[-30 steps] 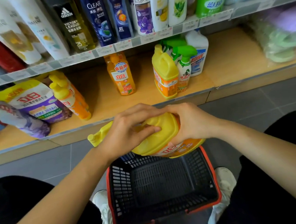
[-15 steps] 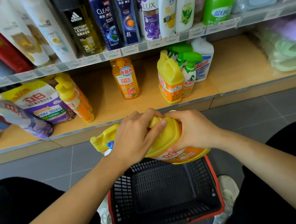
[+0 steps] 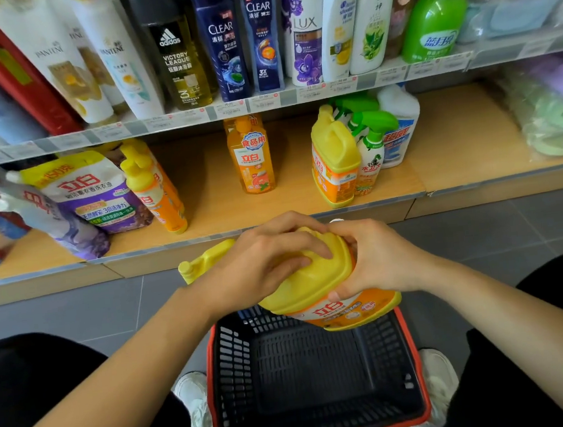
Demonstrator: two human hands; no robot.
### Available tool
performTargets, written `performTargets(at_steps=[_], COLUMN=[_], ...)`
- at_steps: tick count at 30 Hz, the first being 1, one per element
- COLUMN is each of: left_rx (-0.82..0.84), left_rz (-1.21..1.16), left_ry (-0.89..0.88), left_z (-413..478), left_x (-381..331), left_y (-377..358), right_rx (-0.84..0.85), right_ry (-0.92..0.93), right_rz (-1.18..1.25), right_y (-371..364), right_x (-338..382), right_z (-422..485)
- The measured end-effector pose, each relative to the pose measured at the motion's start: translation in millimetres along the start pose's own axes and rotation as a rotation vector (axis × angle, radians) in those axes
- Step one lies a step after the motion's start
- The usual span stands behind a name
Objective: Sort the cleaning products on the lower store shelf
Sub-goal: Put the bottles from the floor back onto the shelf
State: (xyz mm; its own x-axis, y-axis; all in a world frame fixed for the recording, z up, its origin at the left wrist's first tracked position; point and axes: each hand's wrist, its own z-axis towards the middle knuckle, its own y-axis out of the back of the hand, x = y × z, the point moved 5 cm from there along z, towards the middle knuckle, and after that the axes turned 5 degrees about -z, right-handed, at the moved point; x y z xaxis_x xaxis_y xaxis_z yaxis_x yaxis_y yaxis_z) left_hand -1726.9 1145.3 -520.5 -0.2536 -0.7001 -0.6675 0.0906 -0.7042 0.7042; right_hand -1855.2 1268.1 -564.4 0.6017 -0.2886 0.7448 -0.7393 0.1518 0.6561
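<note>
Left hand, right hand still grip jug — over basket.

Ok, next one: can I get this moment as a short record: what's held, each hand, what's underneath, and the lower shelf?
held: yellow detergent jug, on its side, cap pointing left
left hand: fingers curled over the jug's top
right hand: grips the jug's right side
underneath: black basket with red rim, on the floor
lower shelf: second yellow jug, orange bottle, green spray bottle, purple pouch
</note>
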Motion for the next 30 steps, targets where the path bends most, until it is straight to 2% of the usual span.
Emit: performTargets(at_steps=[5, 8, 16, 20, 26, 30], left_rx=[-0.016, -0.099, -0.303, -0.393, -0.343, -0.467], left_rz=[0.017, 0.023, -0.193, -0.286, -0.450, -0.572], left_ry=[-0.026, -0.020, 0.192, 0.229, 0.297, 0.341], left_z=[-3, -4, -10, -13, -11, -15], left_x=[-4, -2, 22, 26, 30, 38], left_y=[0, -1, 6, 12, 14, 14], right_rx=[0.019, 0.021, -0.002, -0.001, -0.003, 0.000], right_ry=[0.010, 0.009, 0.006, 0.002, 0.002, 0.000], right_rz=[-0.014, 0.029, 0.142, 0.183, 0.229, 0.247], right_y=[-5, -5, -2, 0, 2, 2], right_x=[2, 3, 3, 1, -1, -3], right_z=[-1, 1, 5, 6, 8, 8])
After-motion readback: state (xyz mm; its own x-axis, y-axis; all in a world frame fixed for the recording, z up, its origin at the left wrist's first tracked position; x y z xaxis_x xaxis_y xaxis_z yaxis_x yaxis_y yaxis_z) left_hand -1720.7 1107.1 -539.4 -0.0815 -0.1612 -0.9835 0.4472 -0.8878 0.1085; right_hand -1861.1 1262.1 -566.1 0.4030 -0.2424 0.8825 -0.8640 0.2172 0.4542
